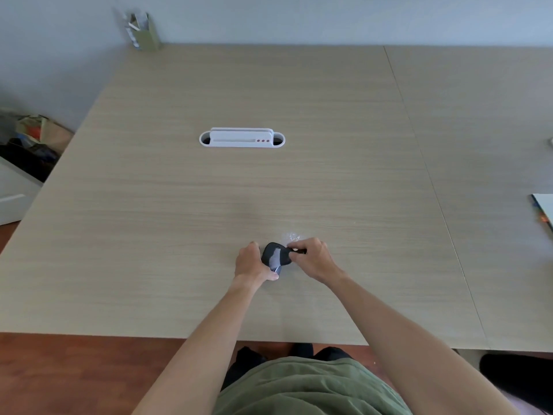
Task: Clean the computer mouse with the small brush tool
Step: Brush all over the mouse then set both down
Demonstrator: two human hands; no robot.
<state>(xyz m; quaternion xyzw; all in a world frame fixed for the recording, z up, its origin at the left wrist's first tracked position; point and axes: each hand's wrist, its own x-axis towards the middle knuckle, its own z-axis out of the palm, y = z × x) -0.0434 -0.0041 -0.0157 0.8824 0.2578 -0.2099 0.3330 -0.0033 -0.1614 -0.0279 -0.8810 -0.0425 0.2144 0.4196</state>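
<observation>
Two bare forearms reach up from the bottom of the frame over a wide, pale wood-grain desk [269, 181] that fills most of the picture, with a seam running down its right side. Below its near edge show reddish-brown floor [74, 372] and a green shirt [305, 387]. At the left edge of the frame, beside the desk, lies a heap of bags [30, 142]. In the middle of the desk, above the hands, sits a white oval cable port [241, 139] with three red dots. At the upper left, against the wall, stands a green holder [143, 32] with some blurred items in it. At the right edge of the frame a book corner [543, 209] pokes in.

Low and centre in the frame, the left hand [251, 263] curls round the left side of the mouse [275, 254], thumb along its near end, holding it tilted just above the desk. The right hand [314, 259] pinches the brush [297, 251], a small dark tool, with its fingers bent over it; its tip meets the upper right of the mouse. A pale grey patch marks the dark mouse. Just above the right hand, a faint scatter of white specks [293, 236] lies on the desk.
</observation>
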